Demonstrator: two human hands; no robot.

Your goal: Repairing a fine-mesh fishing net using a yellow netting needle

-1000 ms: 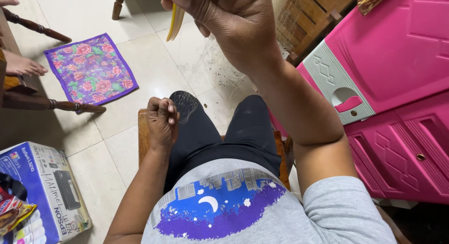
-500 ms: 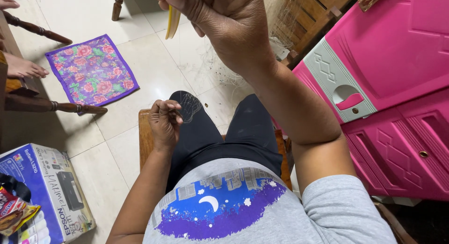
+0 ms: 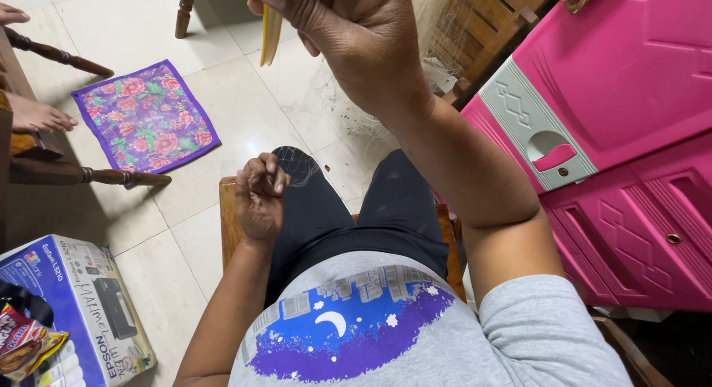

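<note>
Against the right side, a big pink plastic cabinet (image 3: 630, 135) with panelled doors and a grey latch plate. Underfoot, pale tiled floor (image 3: 245, 127), and on it a low wooden seat (image 3: 228, 216), only its left edge and a sliver of the right edge showing beside dark-trousered legs. At the lower left corner of the floor, a blue carton (image 3: 74, 305) with a snack packet (image 3: 22, 342) lying against it. Further up the left side, a purple floral mat (image 3: 144, 116), flat, with dark turned chair legs nearby and another person's bare foot (image 3: 37, 118) just off its left edge. Spread thinly from the knee up towards the wooden furniture at the top, a fine net (image 3: 297, 162), nearly transparent, extent hard to make out. Right hand (image 3: 348, 38) raised high near the top edge, closed around a flat yellow strip (image 3: 270, 35) that hangs downward from the fingers. Left hand (image 3: 259, 198) low on the left knee, fingertips pinched tight, seemingly on a strand of the net where it drapes over the knee. Judging by this, mid-work: some mesh already lying loose, both hands engaged; amount done or left impossible to tell from so faint a net.
</note>
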